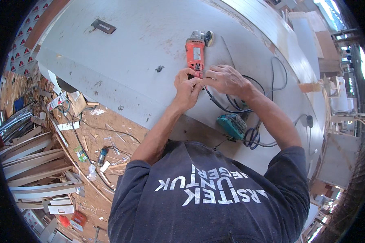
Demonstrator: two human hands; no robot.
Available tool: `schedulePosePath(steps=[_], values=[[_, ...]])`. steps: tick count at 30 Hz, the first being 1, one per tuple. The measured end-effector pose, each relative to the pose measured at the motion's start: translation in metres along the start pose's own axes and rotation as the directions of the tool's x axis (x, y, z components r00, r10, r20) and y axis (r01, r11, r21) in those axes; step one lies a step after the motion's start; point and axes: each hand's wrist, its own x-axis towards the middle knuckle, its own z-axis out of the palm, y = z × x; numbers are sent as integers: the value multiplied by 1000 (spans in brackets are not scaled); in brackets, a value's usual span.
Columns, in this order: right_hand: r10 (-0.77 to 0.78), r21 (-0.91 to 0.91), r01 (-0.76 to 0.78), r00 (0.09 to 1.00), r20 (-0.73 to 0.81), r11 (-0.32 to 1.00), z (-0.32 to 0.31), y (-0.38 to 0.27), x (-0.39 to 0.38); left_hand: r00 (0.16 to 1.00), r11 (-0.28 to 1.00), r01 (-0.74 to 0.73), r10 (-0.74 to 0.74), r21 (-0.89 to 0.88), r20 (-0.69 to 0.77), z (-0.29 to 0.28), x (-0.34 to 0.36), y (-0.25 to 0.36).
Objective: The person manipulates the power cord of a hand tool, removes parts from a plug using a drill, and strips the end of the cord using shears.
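Observation:
A red angle grinder (195, 56) with a grey head lies on the white worktop, its round disc (209, 38) at the far end. The tail looks uncovered, with inner parts showing. My left hand (186, 91) is closed around that tail end, fingers and thumb bent against it. From the other side my right hand (227, 81) meets it, fingers curled in at the tail; whatever they pinch is hidden. Below the right hand, a black power cord (215, 101) runs from the grinder toward coiled cable.
A teal power tool (232, 126) sits near my right forearm with its cord bundled. On the white worktop (121, 60) are a dark rectangular piece (104, 26) and a small dark clump (159, 69). Wood strips (36, 170) and offcuts litter the floor at left.

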Motion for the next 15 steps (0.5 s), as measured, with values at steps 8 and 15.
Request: schedulePosePath(steps=[8,15], values=[[-12,24,13,999,-30,1000,2,5,3,998,1000,-23,23,0,-51,4,-1,-3],[53,113,-42,994,-97,993,13,8,-3,998,999,-40,40,-9,-50,2,-1,-3]])
